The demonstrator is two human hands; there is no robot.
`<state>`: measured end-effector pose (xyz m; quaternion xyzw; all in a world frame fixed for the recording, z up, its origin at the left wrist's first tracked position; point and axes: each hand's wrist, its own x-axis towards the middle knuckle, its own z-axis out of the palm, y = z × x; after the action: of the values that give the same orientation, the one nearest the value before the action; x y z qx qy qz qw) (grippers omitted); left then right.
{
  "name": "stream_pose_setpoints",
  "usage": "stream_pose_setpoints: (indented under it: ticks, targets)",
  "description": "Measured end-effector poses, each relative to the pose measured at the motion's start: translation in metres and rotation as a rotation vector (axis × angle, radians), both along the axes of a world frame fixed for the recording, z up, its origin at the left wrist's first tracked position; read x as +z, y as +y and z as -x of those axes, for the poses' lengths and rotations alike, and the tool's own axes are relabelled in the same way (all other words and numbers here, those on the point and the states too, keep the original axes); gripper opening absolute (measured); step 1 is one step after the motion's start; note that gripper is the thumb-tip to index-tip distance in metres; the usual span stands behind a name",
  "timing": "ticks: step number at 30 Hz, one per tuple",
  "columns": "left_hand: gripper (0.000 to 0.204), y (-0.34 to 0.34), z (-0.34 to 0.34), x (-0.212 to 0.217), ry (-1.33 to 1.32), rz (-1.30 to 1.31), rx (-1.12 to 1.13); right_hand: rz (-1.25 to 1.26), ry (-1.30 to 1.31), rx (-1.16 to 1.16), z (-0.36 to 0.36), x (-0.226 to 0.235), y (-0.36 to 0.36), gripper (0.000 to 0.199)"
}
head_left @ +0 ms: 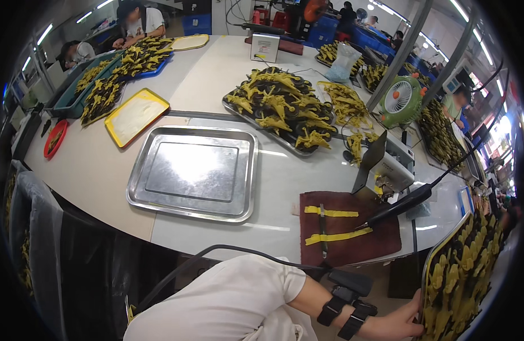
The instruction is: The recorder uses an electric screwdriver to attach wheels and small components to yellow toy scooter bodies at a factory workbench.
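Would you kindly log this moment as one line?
right hand: grips edge of tray of yellow parts | left hand: not in view | empty steel tray: on table

Bright overhead strip lights; glare on the steel tray at the desk's middle. Fisheye bends edges, corners dark; distant benches soft.

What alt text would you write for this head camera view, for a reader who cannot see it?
A person's right hand grips the edge of a tilted tray of yellow and black parts beside a pale worktable. On the table lie an empty steel tray, a dark red cloth and another heaped tray.
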<state>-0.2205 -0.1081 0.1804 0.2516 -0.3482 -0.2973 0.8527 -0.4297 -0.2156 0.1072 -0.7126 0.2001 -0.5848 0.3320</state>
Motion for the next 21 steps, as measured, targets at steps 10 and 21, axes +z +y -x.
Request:
stream_pose_setpoints:
  ticks: [10,21]
  targets:
    - [0.047,0.117,-0.002,0.028,-0.069,0.096,0.367,-0.314,-0.326,0.829,-0.088,0.008,0.075,0.047]
    - [0.051,0.22,-0.044,-0.002,0.295,0.043,0.555,-0.814,-0.129,1.874,-0.226,0.058,0.128,0.046]
